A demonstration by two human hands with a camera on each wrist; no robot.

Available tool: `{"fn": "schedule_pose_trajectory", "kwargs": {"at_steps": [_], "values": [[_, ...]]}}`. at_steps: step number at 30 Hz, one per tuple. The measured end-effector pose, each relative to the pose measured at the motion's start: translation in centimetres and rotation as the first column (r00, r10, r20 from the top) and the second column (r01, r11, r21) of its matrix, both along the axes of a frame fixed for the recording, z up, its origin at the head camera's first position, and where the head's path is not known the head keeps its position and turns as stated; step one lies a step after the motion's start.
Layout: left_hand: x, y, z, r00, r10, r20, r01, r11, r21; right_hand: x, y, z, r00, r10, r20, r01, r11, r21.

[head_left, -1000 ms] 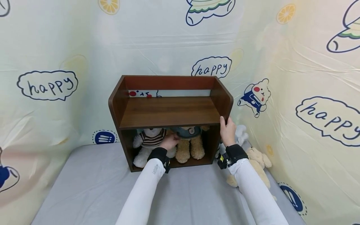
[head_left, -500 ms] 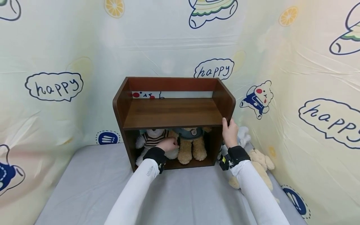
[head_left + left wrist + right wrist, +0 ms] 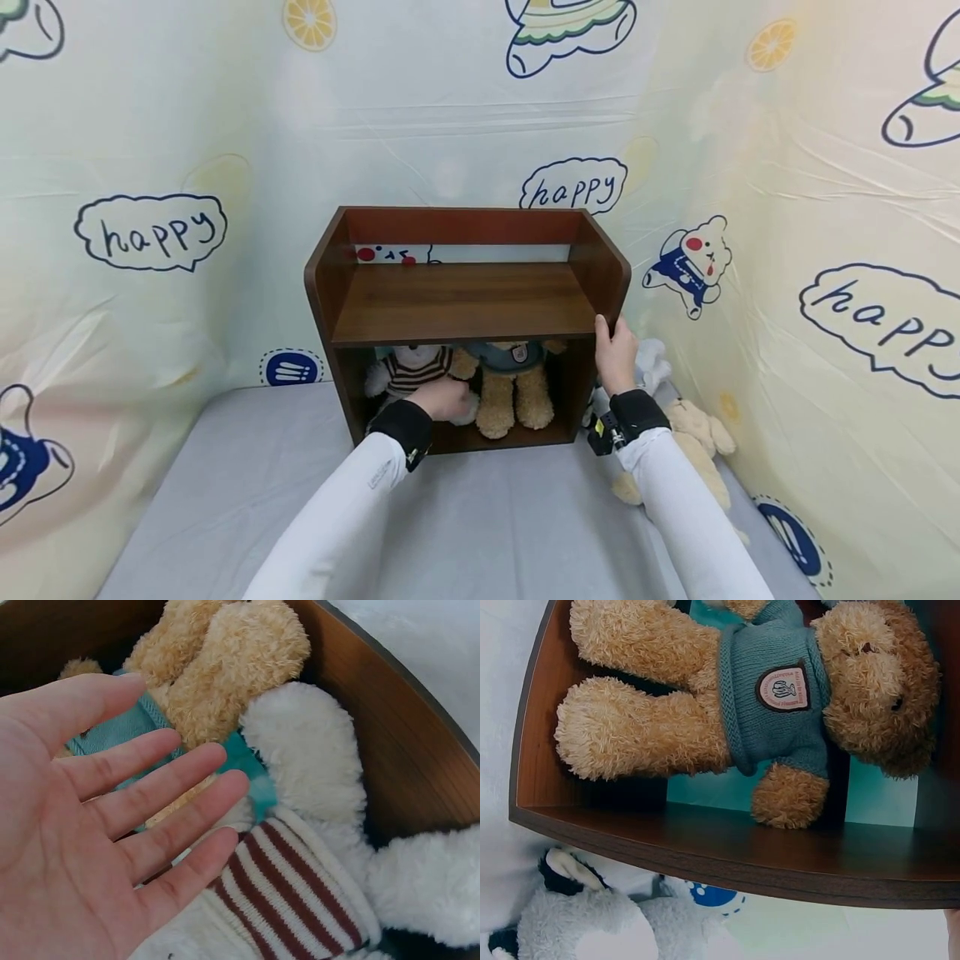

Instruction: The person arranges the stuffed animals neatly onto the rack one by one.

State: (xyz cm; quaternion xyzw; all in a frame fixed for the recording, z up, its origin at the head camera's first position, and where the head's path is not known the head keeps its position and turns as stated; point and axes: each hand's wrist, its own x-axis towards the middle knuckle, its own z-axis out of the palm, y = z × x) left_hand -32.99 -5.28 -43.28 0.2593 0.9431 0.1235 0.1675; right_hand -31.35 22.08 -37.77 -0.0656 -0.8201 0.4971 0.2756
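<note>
A brown wooden shelf [image 3: 461, 300] stands at the back of the surface. In its lower compartment sit a white teddy bear [image 3: 304, 750] in a brown-and-white striped sweater and a tan teddy bear [image 3: 652, 727] in a teal sweater. My left hand [image 3: 442, 398] is in front of the white bear's lower body; the left wrist view shows the same palm with spread, nearly straight fingers [image 3: 161, 795] over the striped sweater, gripping nothing. My right hand [image 3: 617, 358] holds the front edge of the shelf's right side panel [image 3: 600, 267]. The shelf board hides the bears' heads in the head view.
Right of the shelf, a grey-and-white plush toy [image 3: 592, 922] lies close to its side panel. A cream plush toy [image 3: 693, 442] lies nearer, partly behind my right sleeve. Printed fabric walls [image 3: 420, 100] enclose the grey-covered surface [image 3: 480, 517].
My left hand has drawn left and slightly down, from between the two bears to in front of the white bear. The right hand keeps its hold on the side panel; the head view has shifted slightly.
</note>
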Motion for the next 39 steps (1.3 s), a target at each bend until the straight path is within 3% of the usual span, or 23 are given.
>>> {"fn": "schedule_pose_trajectory", "kwargs": {"at_steps": [7, 19, 24, 30, 39], "values": [[1.3, -0.6, 0.5, 0.995, -0.063, -0.081, 0.053, 0.991, -0.121, 0.1, 0.0, 0.2, 1.0, 0.013, 0.015, -0.013, 1.0, -0.003], [2.9, -1.7, 1.8, 0.993, -0.097, -0.07, 0.087, 0.988, -0.125, 0.0, 0.0, 0.2, 1.0, 0.005, 0.007, -0.005, 1.0, 0.007], [3.7, -2.4, 2.4, 0.995, -0.09, -0.048, 0.087, 0.995, -0.046, 0.0, 0.1, 0.1, 1.0, 0.001, 0.007, -0.001, 1.0, 0.017], [4.5, -3.7, 2.3, 1.0, -0.026, -0.01, 0.026, 0.996, 0.08, 0.1, 0.2, 0.3, 1.0, 0.007, -0.007, -0.007, 1.0, 0.016], [5.1, -5.6, 1.9, 1.0, 0.025, 0.014, -0.026, 0.996, 0.086, 0.2, 0.2, 0.3, 1.0, -0.003, -0.009, 0.003, 1.0, 0.024]]}}
